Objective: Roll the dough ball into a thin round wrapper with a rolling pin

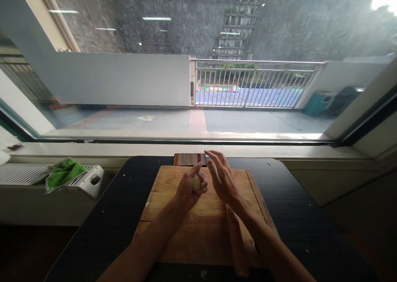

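Observation:
My left hand (190, 184) is closed around a small pale lump of dough (197, 182), above the middle of a wooden board (186, 249). Part of the lump shows between thumb and fingers. To its right, my right hand (221, 175) is held up with its fingers stretched out, apart from the left hand and holding nothing. White residue marks its thumb. Beneath my right forearm a wooden rolling pin (237, 244) lies lengthwise on the board, its far end partly hidden by the wrist.
Behind the board a phone (189, 159) with a lit screen lies on the black table (288, 207). A green cloth (66, 173) rests on a white radiator (46, 203) at the left. Past the table's far edge are a windowsill (108, 150) and a large window.

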The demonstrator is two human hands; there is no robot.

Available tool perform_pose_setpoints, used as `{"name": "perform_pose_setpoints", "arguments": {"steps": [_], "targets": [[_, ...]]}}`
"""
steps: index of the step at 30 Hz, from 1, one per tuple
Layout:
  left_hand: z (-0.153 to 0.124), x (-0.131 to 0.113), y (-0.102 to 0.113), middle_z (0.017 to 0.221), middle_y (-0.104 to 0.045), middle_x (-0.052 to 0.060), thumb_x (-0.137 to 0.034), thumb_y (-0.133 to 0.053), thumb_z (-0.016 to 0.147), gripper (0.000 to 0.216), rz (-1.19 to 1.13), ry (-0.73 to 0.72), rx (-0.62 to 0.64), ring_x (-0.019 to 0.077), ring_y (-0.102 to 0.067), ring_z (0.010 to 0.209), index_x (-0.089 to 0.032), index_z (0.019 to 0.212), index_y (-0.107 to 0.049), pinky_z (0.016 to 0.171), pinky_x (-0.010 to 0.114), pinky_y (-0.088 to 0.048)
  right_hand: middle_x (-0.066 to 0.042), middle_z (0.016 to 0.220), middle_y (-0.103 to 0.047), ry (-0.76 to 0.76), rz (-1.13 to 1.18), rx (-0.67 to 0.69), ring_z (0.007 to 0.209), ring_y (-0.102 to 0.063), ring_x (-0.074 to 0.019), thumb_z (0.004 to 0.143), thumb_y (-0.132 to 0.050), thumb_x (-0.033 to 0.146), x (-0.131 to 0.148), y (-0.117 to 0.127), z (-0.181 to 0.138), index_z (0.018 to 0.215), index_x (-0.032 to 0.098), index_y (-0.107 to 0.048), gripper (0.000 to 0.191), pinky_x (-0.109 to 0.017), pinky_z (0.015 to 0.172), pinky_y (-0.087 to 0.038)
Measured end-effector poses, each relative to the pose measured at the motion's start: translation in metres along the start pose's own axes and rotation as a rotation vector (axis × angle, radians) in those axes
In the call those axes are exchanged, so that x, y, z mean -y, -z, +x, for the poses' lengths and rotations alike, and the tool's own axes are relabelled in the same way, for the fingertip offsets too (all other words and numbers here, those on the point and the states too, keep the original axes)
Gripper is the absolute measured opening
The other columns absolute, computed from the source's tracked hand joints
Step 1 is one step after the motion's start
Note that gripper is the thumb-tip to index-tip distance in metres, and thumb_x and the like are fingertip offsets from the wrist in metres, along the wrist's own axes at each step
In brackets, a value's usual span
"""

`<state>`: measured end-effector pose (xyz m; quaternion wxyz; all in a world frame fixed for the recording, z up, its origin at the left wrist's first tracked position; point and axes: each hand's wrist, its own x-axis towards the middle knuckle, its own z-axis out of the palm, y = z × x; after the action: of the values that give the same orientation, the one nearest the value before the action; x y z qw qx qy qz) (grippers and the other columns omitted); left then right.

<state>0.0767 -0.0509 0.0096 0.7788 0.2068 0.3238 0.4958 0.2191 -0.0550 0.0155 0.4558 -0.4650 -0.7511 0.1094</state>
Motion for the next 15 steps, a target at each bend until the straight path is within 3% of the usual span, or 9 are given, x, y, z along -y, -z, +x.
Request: {"name": "perform_pose_setpoints", "arguments": {"steps": [4,6,8,10,12,15], "targets": [[0.002,0.000,0.002,0.053,-0.048,-0.007,-0.056,-0.089,0.087,0.058,0.000,-0.023,-0.016,0.0054,-0.040,0.038,-0.021,0.063,-0.050,0.038,0.020,-0.023,-0.012,0.144,-0.070,-0.007,0.033,0.074,0.135,-0.067,-0.0284,0.122,-0.031,0.052,0.000,-0.001,-0.002,0.147,0.029,-0.069,0.051,-0.048,0.116,-0.054],[0.003,0.000,0.002,0.053,-0.050,-0.007,-0.052,-0.089,0.088,0.053,-0.034,-0.056,-0.029,0.0065,-0.044,0.040,-0.021,0.065,-0.052,0.040,0.021,-0.030,-0.011,0.146,-0.070,-0.025,0.046,0.098,0.138,-0.067,-0.0285,0.122,-0.032,0.053,0.001,-0.001,-0.002,0.148,0.031,-0.069,0.050,-0.049,0.117,-0.053],[0.003,-0.001,0.000,0.061,-0.061,-0.003,-0.043,-0.088,0.088,0.041,-0.099,-0.095,-0.023,0.0101,-0.058,0.050,-0.020,0.070,-0.059,0.049,0.023,-0.046,-0.010,0.149,-0.070,-0.042,0.079,0.104,0.140,-0.066,-0.0285,0.122,-0.032,0.054,0.002,0.000,-0.001,0.151,0.031,-0.068,0.052,-0.049,0.118,-0.053],[0.003,-0.003,0.000,0.079,-0.077,0.003,-0.035,-0.083,0.088,0.023,-0.156,-0.108,0.019,0.0164,-0.073,0.071,-0.019,0.080,-0.069,0.069,0.029,-0.060,-0.011,0.151,-0.069,-0.050,0.123,0.090,0.142,-0.066,-0.0282,0.122,-0.032,0.057,0.003,0.001,0.000,0.153,0.030,-0.067,0.055,-0.048,0.119,-0.054],[0.004,-0.005,0.002,0.097,-0.083,0.007,-0.034,-0.079,0.088,0.016,-0.162,-0.086,0.057,0.0215,-0.079,0.087,-0.019,0.092,-0.075,0.081,0.034,-0.064,-0.011,0.155,-0.067,-0.045,0.139,0.060,0.145,-0.064,-0.0285,0.121,-0.032,0.059,0.006,0.002,0.003,0.155,0.030,-0.067,0.056,-0.050,0.122,-0.054],[0.007,-0.001,0.007,0.095,-0.082,0.008,-0.044,-0.078,0.089,0.024,-0.082,-0.029,0.055,0.0262,-0.081,0.093,-0.020,0.094,-0.076,0.084,0.038,-0.065,-0.012,0.163,-0.063,-0.008,0.094,0.061,0.153,-0.058,-0.0295,0.121,-0.033,0.055,0.013,-0.001,0.008,0.158,0.029,-0.065,0.055,-0.054,0.129,-0.048]]}}
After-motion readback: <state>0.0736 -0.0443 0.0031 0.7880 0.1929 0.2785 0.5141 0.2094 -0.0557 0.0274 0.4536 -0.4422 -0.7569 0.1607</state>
